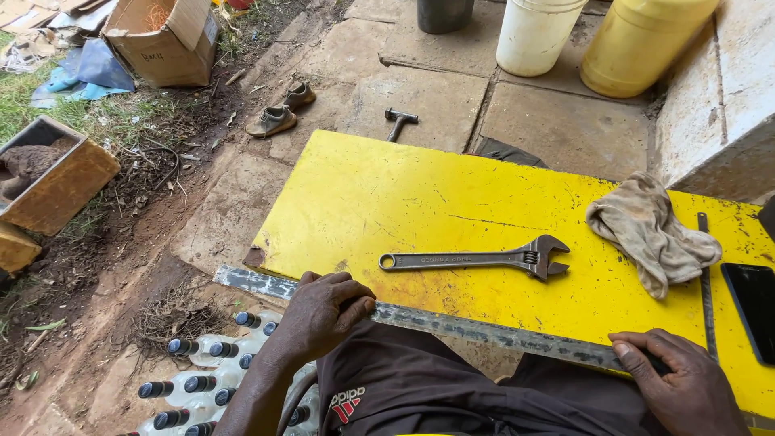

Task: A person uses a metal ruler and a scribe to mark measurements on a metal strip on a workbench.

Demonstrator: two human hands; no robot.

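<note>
Partly cropped — both hands (323,311) grip metal strip (452,325).

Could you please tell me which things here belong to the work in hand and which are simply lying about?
In hand:
- left hand and right hand, both resting on the flat metal bar
- yellow board under it

Lying about:
- adjustable wrench
- rag
- phone
- hammer
- shoes
- bottles
- cardboard box
</note>
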